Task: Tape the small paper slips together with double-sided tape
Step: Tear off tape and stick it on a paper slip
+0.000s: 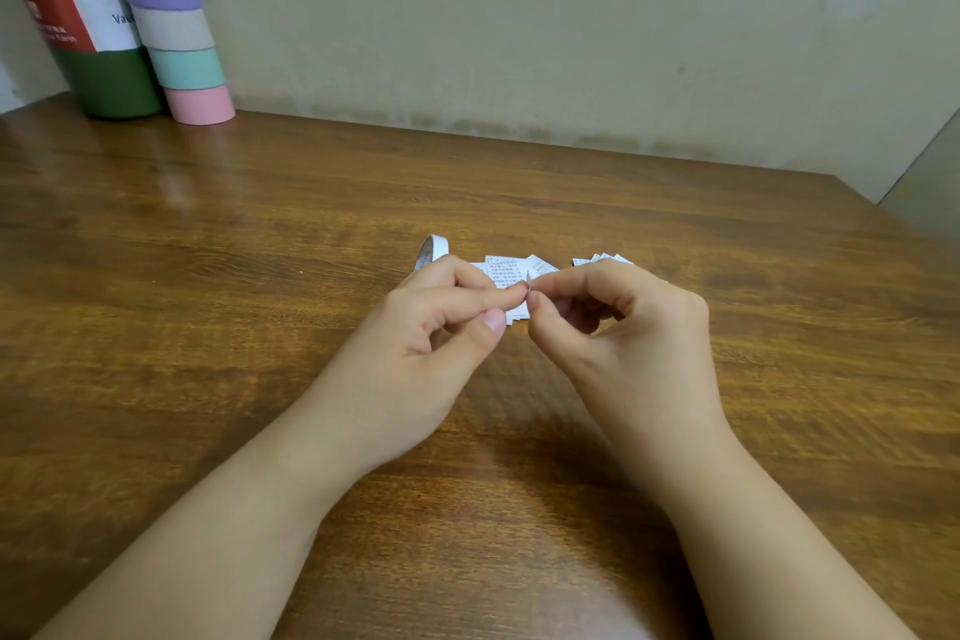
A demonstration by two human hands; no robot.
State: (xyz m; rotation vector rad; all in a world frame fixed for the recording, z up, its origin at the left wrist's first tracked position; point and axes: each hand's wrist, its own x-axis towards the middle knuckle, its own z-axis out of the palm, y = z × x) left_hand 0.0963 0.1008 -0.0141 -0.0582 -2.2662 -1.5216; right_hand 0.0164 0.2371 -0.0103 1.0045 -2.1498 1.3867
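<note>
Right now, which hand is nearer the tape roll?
Left. The left hand sits directly in front of the tape roll, overlapping it in view; the right hand is farther right, past the printed slips.

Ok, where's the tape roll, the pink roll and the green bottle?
tape roll [435, 244]: head view, on its white upper edge behind the left hand.
pink roll [200, 105]: head view, on its side wall, bottom of the stack.
green bottle [111, 86]: head view, on its lower body.
</note>
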